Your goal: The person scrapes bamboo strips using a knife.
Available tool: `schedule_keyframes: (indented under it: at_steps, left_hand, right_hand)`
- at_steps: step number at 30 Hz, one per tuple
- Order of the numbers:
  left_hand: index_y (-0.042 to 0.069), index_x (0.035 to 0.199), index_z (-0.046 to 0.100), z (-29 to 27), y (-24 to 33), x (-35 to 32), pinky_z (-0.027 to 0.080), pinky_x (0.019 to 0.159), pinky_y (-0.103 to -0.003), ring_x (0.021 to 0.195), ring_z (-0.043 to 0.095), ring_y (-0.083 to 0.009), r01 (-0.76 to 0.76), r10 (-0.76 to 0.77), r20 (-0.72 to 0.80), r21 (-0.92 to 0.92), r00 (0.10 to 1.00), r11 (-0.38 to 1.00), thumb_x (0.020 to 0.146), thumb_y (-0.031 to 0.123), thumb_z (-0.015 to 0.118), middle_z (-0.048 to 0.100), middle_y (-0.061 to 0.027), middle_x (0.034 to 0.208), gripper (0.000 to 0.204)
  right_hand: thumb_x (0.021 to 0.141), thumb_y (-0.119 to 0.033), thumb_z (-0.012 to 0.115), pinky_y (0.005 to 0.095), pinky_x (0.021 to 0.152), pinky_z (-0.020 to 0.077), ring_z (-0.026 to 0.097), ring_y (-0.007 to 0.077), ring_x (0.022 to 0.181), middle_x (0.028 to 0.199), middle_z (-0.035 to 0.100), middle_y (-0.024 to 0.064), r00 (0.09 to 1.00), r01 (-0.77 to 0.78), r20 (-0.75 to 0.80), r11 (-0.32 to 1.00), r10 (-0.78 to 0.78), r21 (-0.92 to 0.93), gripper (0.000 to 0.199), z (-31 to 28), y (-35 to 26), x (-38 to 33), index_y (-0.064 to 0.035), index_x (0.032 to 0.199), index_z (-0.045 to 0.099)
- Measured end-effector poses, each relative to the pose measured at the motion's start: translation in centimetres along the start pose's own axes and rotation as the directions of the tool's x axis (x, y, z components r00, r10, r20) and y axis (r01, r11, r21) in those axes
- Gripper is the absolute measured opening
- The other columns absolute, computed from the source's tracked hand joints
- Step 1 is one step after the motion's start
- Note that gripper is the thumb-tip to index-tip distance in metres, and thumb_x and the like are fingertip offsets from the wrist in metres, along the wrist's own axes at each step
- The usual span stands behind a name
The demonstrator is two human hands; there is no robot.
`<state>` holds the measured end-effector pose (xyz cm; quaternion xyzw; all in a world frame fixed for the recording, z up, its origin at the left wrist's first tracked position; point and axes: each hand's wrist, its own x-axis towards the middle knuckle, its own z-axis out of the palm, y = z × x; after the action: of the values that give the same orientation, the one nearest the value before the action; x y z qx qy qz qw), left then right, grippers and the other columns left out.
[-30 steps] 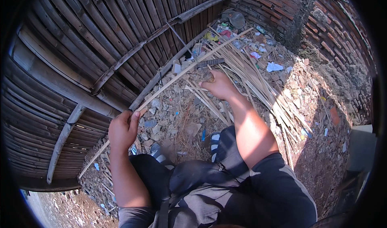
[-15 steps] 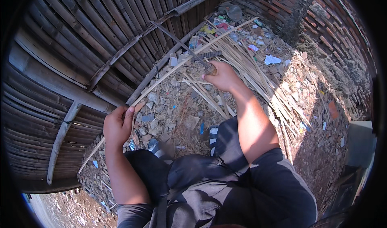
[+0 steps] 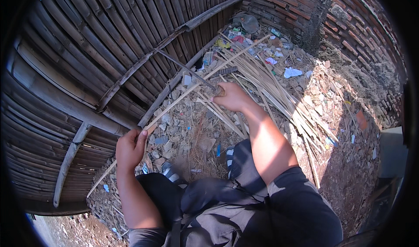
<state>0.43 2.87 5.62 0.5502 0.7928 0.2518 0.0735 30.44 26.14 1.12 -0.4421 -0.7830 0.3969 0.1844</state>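
My left hand (image 3: pixel 131 150) is closed round a long, pale bamboo strip (image 3: pixel 173 104), thumb on top. The strip slants from the lower left up to the far right, past the fist on both sides. In my right hand (image 3: pixel 233 97) is the handle of a long-bladed knife (image 3: pixel 187 70). Its narrow dark blade points far left and crosses the strip; whether the edge touches it I cannot tell. Beyond and right of that hand lies a pile of similar strips (image 3: pixel 279 94). A short dark ridged piece (image 3: pixel 227 70) lies beside the blade.
A bamboo slat wall (image 3: pixel 126 33) rises on the left, with a pole (image 3: pixel 163 98) along its foot. A brick wall (image 3: pixel 279 5) closes the far side and right. Rubble and litter, including white paper (image 3: pixel 292 72), cover the ground around my sandalled feet (image 3: pixel 171 172).
My right hand has come nearer and slightly left with the knife. The bamboo strip's far end has moved the same way, and my left hand keeps its grip. The whole view has shifted slightly.
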Motion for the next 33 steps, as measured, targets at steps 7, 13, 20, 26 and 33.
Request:
schedule_keyframes:
  at_steps: [7,13,20,26,33]
  left_hand:
    - [0.003,0.091,0.072,1.8,1.1,0.4,0.051,0.066,-0.046,0.072,0.067,-0.0405,-0.015,0.015,0.027,-0.002,1.0,1.0,0.1,0.043,0.068,0.067,-0.0193,0.073,0.041]
    - [0.002,0.091,0.071,1.0,0.1,0.2,0.05,0.063,-0.044,0.068,0.066,-0.0408,-0.052,0.052,0.022,0.006,0.998,0.999,0.101,0.042,0.067,0.065,-0.021,0.071,0.042]
    - [-0.003,0.086,0.066,1.6,0.5,0.2,0.045,0.059,-0.041,0.058,0.054,-0.0319,0.003,-0.004,-0.024,-0.059,1.0,0.998,0.104,0.04,0.065,0.059,-0.0189,0.064,0.047]
    - [-0.002,0.086,0.066,1.1,0.5,0.2,0.045,0.059,-0.044,0.059,0.053,-0.038,-0.043,0.043,0.004,-0.005,0.999,0.999,0.104,0.041,0.065,0.058,-0.0215,0.064,0.046]
    - [0.002,0.089,0.07,1.2,0.6,0.6,0.05,0.064,-0.047,0.069,0.065,-0.0428,0.008,-0.009,0.044,0.035,0.999,0.999,0.103,0.046,0.063,0.064,-0.0212,0.07,0.047]
  right_hand:
    - [0.084,-0.033,0.08,0.0483,0.093,0.0549,0.07,0.041,0.105,0.108,0.074,0.0223,0.989,0.146,0.039,0.961,-0.14,-0.236,0.045,3.2,-3.1,-2.4,-0.0065,0.119,0.071]
    - [0.084,-0.037,0.083,0.0431,0.091,0.0543,0.072,0.0365,0.102,0.103,0.074,0.022,0.962,0.21,0.184,0.977,-0.199,-0.038,0.052,2.1,-0.8,-0.3,-0.0018,0.121,0.07]
    - [0.086,-0.036,0.081,0.0457,0.09,0.055,0.071,0.0393,0.106,0.109,0.074,0.024,0.987,0.154,-0.014,0.968,-0.16,-0.196,0.052,3.5,-1.8,-1.2,-0.0026,0.124,0.07]
    - [0.085,-0.031,0.077,0.0456,0.099,0.0542,0.069,0.0399,0.112,0.12,0.073,0.0214,0.996,0.081,0.048,0.986,-0.074,-0.146,0.048,1.9,-0.1,0.5,-0.0078,0.126,0.071]
    - [0.085,-0.031,0.081,0.0435,0.085,0.0545,0.073,0.0338,0.095,0.101,0.075,0.0211,0.978,0.121,-0.179,0.992,-0.111,0.046,0.045,3.0,1.4,0.5,-0.0013,0.117,0.071]
